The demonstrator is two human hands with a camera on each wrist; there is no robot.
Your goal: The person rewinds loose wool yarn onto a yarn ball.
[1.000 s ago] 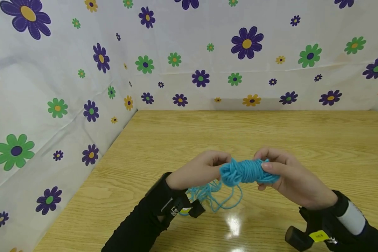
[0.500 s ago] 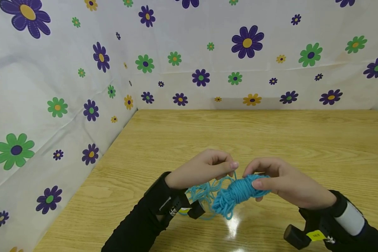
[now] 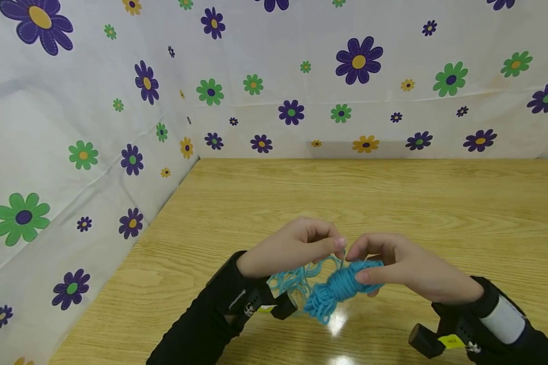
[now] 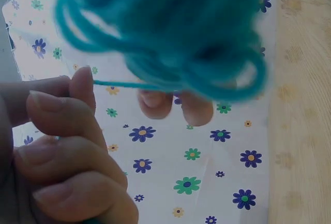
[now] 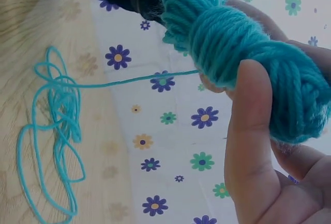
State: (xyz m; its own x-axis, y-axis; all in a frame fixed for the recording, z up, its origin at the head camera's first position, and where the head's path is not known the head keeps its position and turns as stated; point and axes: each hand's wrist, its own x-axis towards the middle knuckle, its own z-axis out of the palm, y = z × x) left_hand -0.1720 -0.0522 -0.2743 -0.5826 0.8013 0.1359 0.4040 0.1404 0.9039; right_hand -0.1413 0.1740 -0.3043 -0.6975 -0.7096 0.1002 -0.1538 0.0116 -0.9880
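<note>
A blue yarn skein [image 3: 340, 285], bound round its middle with looped ends, tilts down to the left above the table. My right hand [image 3: 408, 268] grips its right end, thumb [image 5: 251, 115] across the wraps in the right wrist view. Just left of it, my left hand [image 3: 294, 247] pinches a yarn strand [image 4: 126, 84] between thumb and forefinger. In the left wrist view this strand runs taut to the skein, and the other left fingers are curled. Behind the left wrist lies a loose tangle of the same yarn [image 3: 292, 279]; the right wrist view shows a strand from it up to the skein.
The wooden table [image 3: 255, 195] extends behind and around the hands. A white flower-printed cloth [image 3: 274, 66] hangs along its back and left sides. Both wrists wear black bands with small cameras; the left camera [image 3: 284, 304] overlaps the loose yarn in the head view.
The left hand has come off the skein's left end and now pinches a strand. The right hand has shifted left and lower, and the skein has swung from level to tilted down-left.
</note>
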